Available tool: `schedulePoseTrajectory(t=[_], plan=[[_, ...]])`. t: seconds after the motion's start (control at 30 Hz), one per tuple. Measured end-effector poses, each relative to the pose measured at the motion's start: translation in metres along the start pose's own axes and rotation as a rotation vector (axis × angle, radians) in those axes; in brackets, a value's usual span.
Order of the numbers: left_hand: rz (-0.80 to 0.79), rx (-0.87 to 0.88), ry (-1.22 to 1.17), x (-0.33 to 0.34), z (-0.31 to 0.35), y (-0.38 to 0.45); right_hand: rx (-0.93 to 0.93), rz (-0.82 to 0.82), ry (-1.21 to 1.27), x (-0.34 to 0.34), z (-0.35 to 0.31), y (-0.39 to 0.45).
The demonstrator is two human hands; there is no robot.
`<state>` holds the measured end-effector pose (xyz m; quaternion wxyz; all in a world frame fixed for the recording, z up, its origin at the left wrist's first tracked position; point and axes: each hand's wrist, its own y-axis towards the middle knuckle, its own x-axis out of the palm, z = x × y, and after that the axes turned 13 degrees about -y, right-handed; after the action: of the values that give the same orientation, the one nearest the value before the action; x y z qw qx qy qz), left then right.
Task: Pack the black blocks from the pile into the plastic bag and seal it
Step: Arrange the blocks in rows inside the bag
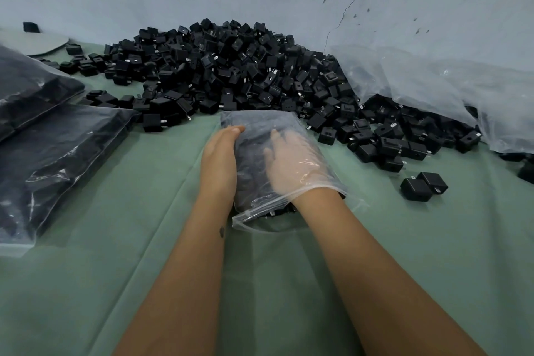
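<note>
The right hand (284, 162) is inside the zip-top plastic bag (260, 124), fingers spread flat over dark blocks seen only dimly through the film. The left hand (219, 159) presses straight-fingered against the bag's outer left side. The bag lies on the green cloth (144, 254) at the foot of the pile of black plug blocks (231, 66) (too many to count). Two filled bags (57, 159) at left are cut off by the edge; two loose blocks (423, 185) lie right. No writing is legible
</note>
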<state>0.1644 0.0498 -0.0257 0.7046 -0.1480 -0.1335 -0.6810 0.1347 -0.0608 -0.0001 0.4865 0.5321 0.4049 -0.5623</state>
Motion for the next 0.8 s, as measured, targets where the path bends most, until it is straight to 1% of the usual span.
schedulePoseTrajectory(t=[0.07, 0.1, 0.23, 0.37, 0.43, 0.5, 0.57, 0.63, 0.67, 0.73, 0.8], plan=[[0.001, 0.003, -0.001, 0.0, 0.0, -0.001, -0.105, 0.032, -0.038, 0.001, 0.001, -0.004], [0.0, 0.006, -0.001, 0.0, 0.0, -0.002, -0.131, 0.069, -0.02, 0.001, 0.003, -0.006], [-0.02, 0.019, 0.02, 0.002, 0.001, -0.003, -0.172, 0.169, 0.058, 0.005, 0.01, -0.015], [-0.103, 0.11, 0.131, 0.001, 0.003, -0.01, -0.235, 0.097, 0.077, 0.017, 0.019, -0.043], [-0.153, 0.133, 0.22, -0.001, 0.002, -0.017, -0.265, 0.117, 0.142, 0.024, 0.027, -0.066], [-0.199, 0.143, 0.339, -0.004, -0.001, -0.023, -0.297, 0.177, 0.274, 0.026, 0.037, -0.085], [-0.253, 0.157, 0.543, -0.008, -0.003, -0.025, -0.373, 0.312, 0.365, 0.023, 0.044, -0.101], [-0.294, 0.194, 0.764, -0.01, -0.002, -0.028, -0.425, 0.549, 0.407, 0.021, 0.048, -0.11], [-0.304, 0.205, 0.831, -0.011, -0.001, -0.029, -0.401, 0.685, 0.416, 0.02, 0.05, -0.112], [-0.321, 0.213, 0.9, -0.012, 0.0, -0.031, -0.279, 0.896, 0.425, 0.018, 0.054, -0.112], [-0.339, 0.227, 0.984, -0.013, 0.0, -0.032, -0.084, 0.996, 0.473, 0.016, 0.064, -0.106]])
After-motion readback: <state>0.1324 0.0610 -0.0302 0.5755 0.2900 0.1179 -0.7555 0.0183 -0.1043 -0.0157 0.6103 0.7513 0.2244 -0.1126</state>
